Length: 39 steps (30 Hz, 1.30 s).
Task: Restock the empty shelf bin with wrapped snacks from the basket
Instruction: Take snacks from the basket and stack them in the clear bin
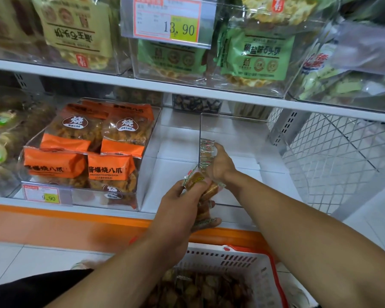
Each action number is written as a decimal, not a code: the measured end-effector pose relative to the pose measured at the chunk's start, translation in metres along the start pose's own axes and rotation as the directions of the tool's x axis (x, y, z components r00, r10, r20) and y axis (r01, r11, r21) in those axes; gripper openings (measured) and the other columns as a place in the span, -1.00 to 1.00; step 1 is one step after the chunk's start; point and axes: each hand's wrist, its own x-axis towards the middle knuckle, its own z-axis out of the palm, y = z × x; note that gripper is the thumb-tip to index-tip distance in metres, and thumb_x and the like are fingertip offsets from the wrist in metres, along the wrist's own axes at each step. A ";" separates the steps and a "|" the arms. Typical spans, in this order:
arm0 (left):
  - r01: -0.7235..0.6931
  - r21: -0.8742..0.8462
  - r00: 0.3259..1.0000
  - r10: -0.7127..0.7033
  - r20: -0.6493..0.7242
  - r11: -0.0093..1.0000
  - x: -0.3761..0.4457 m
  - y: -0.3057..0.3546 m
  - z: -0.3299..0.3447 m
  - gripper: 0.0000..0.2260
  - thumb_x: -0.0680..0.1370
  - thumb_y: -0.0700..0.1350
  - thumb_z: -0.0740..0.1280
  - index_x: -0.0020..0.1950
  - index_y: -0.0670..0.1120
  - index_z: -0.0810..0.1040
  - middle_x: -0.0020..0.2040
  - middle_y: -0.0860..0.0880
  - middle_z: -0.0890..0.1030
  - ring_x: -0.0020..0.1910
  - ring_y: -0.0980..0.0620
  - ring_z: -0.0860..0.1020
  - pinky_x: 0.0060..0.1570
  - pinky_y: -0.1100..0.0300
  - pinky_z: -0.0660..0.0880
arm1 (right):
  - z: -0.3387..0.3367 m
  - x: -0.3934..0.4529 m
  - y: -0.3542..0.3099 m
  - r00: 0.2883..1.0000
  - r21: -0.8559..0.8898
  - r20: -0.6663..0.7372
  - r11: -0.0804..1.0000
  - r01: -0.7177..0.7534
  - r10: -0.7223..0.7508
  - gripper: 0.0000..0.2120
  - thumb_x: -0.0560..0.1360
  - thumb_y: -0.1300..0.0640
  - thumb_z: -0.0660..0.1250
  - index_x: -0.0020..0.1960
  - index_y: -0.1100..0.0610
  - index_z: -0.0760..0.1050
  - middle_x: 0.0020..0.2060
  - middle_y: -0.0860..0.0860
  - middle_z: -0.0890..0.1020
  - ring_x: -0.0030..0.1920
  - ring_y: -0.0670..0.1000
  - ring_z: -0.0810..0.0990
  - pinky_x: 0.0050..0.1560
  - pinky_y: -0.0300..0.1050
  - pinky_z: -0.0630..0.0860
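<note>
A clear plastic shelf bin (236, 130) stands on the lower shelf, right of centre. My right hand (220, 165) reaches inside it and holds a stack of small wrapped snacks (206, 153) upright against the bin's left wall. My left hand (182, 203) is just in front of the bin and grips a bunch of the same brown wrapped snacks (196, 181). A white basket with a red rim (242, 265) sits below my arms, filled with several more wrapped snacks (198, 287).
To the left, a clear bin holds orange snack bags (98, 152) with a 9.90 price tag (47, 195). The upper shelf carries bins of green and beige bags under a 13.90 tag (167, 18). A white wire mesh panel (333, 156) closes the right side.
</note>
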 end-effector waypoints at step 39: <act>-0.141 0.368 0.984 0.088 0.157 0.919 0.000 -0.017 0.006 -0.75 0.62 0.13 0.27 0.09 0.12 0.73 -0.07 0.00 0.74 -0.18 0.04 0.66 -0.32 0.10 0.63 | -0.074 -0.162 0.034 0.930 0.507 0.304 0.862 0.025 -0.206 -0.75 0.47 -0.25 0.34 0.01 -0.18 0.68 -0.10 -0.09 0.72 -0.07 -0.06 0.66 -0.16 -0.14 0.56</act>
